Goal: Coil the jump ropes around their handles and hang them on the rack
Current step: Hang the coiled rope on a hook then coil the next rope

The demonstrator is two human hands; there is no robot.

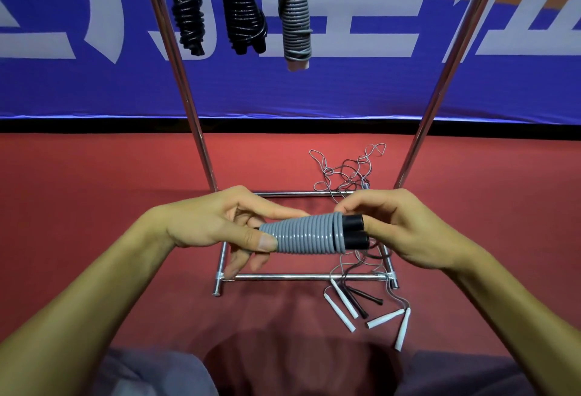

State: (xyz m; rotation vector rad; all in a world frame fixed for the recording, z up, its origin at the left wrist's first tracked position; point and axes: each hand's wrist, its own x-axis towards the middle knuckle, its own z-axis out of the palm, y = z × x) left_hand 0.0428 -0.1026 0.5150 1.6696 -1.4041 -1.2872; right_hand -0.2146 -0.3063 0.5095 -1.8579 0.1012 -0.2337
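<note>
I hold a grey jump rope (301, 234) wound in tight turns around its two black handles (355, 232), lying level in front of me. My left hand (217, 226) grips the coiled left end, thumb on top of the turns. My right hand (399, 226) pinches the black handle ends and the last turn of rope. Three coiled ropes hang from the rack above: two black ones (188, 12) (245, 9) and a grey one with white handles (295, 18).
The chrome rack has slanted posts (185, 87) (440, 87) and a base frame (301, 277) on the red floor. A tangle of loose ropes (349, 169) with white handles (342, 304) and a black handle (367, 296) lies at the base's right. A blue banner (314, 87) stands behind.
</note>
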